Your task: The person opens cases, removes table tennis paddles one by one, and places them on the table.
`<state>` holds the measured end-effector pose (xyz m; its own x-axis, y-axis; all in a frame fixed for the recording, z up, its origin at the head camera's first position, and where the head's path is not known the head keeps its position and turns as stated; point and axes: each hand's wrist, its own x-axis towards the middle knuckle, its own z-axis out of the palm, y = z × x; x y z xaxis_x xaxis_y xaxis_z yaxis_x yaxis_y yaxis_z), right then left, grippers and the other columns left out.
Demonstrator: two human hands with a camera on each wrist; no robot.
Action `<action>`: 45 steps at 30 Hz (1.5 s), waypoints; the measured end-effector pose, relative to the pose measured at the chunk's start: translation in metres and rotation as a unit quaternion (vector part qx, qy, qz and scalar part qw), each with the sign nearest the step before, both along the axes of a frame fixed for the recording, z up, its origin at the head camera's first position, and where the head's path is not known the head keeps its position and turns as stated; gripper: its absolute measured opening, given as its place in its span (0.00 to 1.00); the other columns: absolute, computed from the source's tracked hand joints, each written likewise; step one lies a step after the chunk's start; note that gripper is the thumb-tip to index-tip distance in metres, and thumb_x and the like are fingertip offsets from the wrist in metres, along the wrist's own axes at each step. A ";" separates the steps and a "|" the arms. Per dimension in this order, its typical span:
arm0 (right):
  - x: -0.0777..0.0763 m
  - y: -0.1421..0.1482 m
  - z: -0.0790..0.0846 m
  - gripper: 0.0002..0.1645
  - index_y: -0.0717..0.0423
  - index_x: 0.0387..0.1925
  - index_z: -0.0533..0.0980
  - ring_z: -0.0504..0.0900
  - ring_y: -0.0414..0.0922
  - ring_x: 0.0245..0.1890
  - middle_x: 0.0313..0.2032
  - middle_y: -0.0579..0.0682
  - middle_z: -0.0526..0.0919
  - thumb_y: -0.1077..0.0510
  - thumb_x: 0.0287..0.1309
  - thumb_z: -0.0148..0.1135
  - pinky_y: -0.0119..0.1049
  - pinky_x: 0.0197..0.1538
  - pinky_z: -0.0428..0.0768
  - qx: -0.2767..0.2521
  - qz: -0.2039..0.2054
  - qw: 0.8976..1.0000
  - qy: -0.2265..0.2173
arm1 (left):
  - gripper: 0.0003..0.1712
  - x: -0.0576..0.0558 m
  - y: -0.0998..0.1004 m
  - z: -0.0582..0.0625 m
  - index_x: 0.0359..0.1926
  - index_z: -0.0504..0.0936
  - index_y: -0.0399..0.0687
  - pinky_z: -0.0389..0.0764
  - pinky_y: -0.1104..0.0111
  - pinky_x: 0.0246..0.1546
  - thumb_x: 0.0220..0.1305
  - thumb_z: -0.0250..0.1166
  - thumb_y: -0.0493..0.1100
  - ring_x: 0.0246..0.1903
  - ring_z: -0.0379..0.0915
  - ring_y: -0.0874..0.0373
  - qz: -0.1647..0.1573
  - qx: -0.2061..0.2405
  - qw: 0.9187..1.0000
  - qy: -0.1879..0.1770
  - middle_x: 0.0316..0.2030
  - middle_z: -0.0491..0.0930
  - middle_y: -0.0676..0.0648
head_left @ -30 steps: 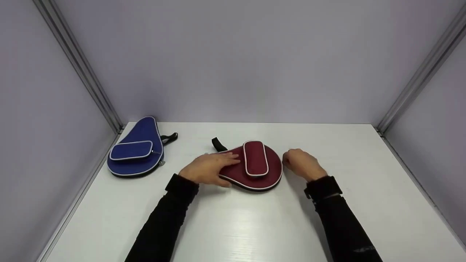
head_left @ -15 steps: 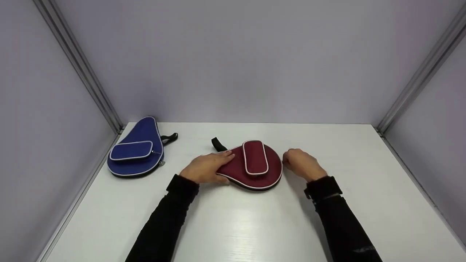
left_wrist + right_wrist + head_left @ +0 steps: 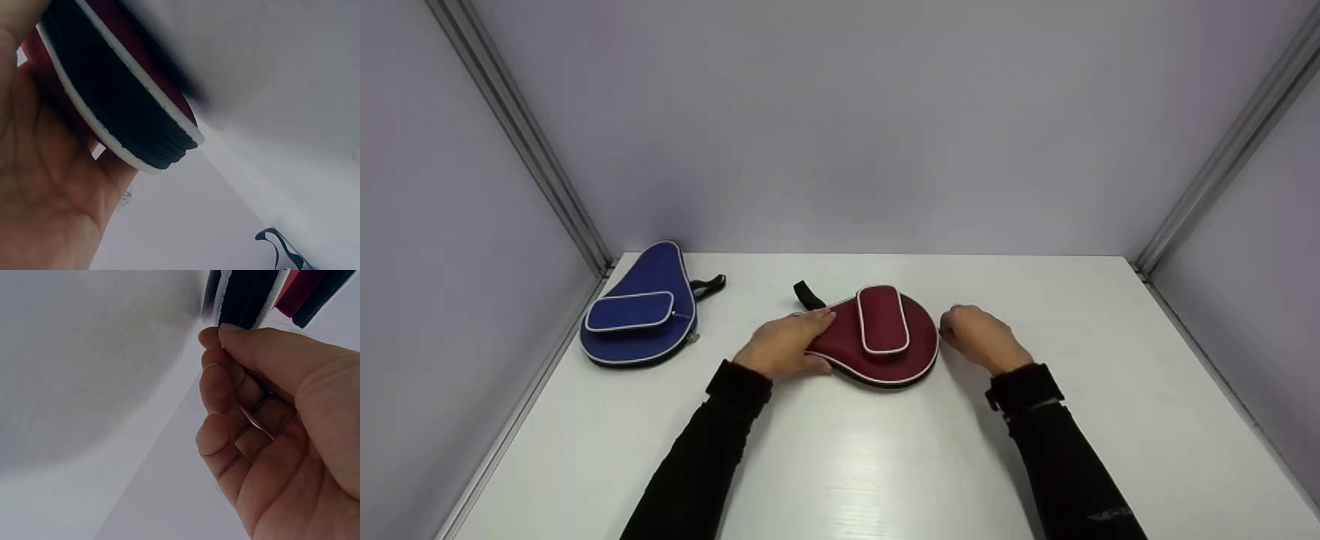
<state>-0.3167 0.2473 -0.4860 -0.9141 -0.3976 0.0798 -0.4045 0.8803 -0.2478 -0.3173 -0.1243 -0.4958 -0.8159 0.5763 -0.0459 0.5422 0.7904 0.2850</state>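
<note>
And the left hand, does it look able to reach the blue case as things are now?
Probably yes: the head view shows only white tabletop between the left hand and the blue case. But it grips the red case, so it would likely release that first.

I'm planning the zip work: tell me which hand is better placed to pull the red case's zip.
The right hand, probably: it pinches at the zip, while the left hand grips the narrow end of the case.
</note>
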 end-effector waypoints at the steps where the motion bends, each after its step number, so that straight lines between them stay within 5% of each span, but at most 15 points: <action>1: 0.000 0.000 0.000 0.07 0.64 0.39 0.92 0.85 0.46 0.34 0.39 0.58 0.94 0.68 0.77 0.72 0.49 0.41 0.92 0.000 0.000 1.000 0.000 | 0.56 0.000 0.000 0.000 0.92 0.64 0.39 0.68 0.46 0.93 0.78 0.80 0.56 0.92 0.63 0.42 0.002 -0.002 1.000 0.001 0.91 0.66 0.38; 15: -0.001 0.000 -0.002 0.07 0.64 0.40 0.92 0.84 0.45 0.33 0.39 0.58 0.95 0.69 0.75 0.70 0.48 0.41 0.91 0.005 0.000 1.000 -0.005 | 0.54 0.003 0.016 -0.001 0.91 0.65 0.36 0.68 0.47 0.93 0.79 0.79 0.57 0.92 0.63 0.42 0.045 -0.009 0.999 0.016 0.91 0.66 0.38; 35: 0.024 -0.002 -0.012 0.05 0.61 0.41 0.92 0.94 0.53 0.42 0.39 0.54 0.92 0.70 0.75 0.73 0.49 0.45 0.95 0.037 0.065 0.996 0.048 | 0.56 0.005 0.015 0.000 0.92 0.63 0.36 0.67 0.47 0.94 0.81 0.76 0.60 0.93 0.61 0.43 0.049 -0.032 0.998 0.020 0.92 0.65 0.38; 45: 0.034 -0.009 -0.011 0.07 0.61 0.47 0.94 0.96 0.54 0.46 0.42 0.54 0.95 0.69 0.75 0.74 0.49 0.50 0.96 0.034 0.080 0.996 0.027 | 0.55 0.004 0.015 0.002 0.92 0.63 0.35 0.66 0.47 0.94 0.81 0.76 0.59 0.93 0.61 0.43 0.047 -0.032 0.998 0.017 0.92 0.65 0.38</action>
<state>-0.2826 0.2387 -0.4973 -0.8335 -0.5442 0.0950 -0.5524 0.8174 -0.1633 -0.3135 -0.1095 -0.4934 -0.8679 0.4941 -0.0516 0.4735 0.8541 0.2152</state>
